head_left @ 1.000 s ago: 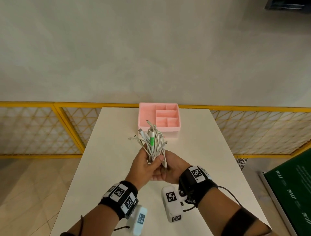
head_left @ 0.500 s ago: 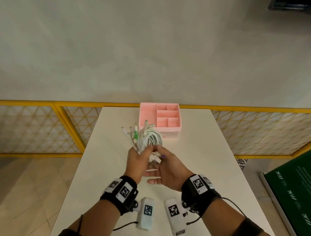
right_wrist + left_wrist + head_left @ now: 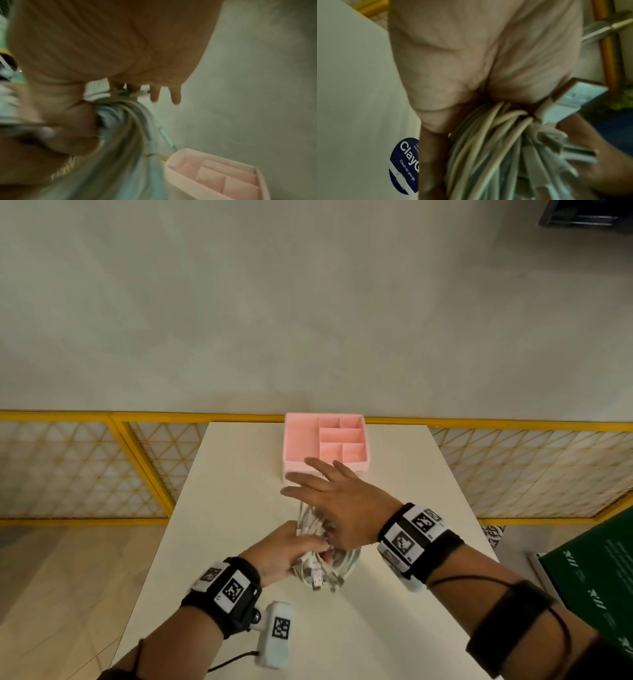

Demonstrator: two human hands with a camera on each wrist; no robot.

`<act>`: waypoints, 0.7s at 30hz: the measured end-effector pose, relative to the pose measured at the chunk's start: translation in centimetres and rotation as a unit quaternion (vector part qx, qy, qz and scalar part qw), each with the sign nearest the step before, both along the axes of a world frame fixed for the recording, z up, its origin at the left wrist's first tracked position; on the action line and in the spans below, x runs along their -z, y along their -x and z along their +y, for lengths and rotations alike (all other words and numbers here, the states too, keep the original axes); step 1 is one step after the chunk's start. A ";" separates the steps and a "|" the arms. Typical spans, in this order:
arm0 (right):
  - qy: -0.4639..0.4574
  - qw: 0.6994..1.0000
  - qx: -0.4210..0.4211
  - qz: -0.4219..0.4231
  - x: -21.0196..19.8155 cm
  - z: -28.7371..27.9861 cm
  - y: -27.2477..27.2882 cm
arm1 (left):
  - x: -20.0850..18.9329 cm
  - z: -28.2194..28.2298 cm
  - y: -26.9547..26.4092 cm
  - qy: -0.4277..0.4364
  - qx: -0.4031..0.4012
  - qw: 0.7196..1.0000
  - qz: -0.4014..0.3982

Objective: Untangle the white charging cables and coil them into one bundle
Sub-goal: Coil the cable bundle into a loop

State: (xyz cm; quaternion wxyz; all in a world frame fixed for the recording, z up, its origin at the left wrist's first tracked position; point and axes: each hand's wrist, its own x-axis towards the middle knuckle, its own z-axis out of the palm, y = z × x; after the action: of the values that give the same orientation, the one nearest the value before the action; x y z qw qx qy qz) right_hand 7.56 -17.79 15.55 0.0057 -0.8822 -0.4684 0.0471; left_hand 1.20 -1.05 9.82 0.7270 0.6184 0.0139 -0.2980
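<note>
A: Where do the white charging cables [image 3: 317, 556] lie?

B: Gathered in one bundle above the near half of the white table [image 3: 219, 474], plugs splayed toward the viewer.

A: And the hands?

B: The left hand [image 3: 286, 553] grips the bundle, fingers curled round its strands. The right hand [image 3: 337, 506] lies over the bundle's far part, fingers straight and spread.

A: Surroundings?

B: A pink divided tray [image 3: 301, 440] stands just beyond the right fingertips, near the table's far edge; a yellow lattice railing [image 3: 85, 467] runs behind.

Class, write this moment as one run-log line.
left hand: grips cable bundle | right hand: fingers spread, over bundle | pink organizer: no cables visible inside | bundle: above table
</note>
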 end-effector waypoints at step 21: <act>-0.287 0.833 0.415 0.228 6.2 0.4 1.4 | 1.9 -1.1 -0.5 -0.239 -0.177 0.938 -0.176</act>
State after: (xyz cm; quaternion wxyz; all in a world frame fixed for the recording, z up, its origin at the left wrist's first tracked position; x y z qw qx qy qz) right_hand 6.14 -17.35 9.34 0.3845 -0.9166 -0.0363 0.1030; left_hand 1.73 -2.19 7.95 0.5896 0.8041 0.0657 -0.0384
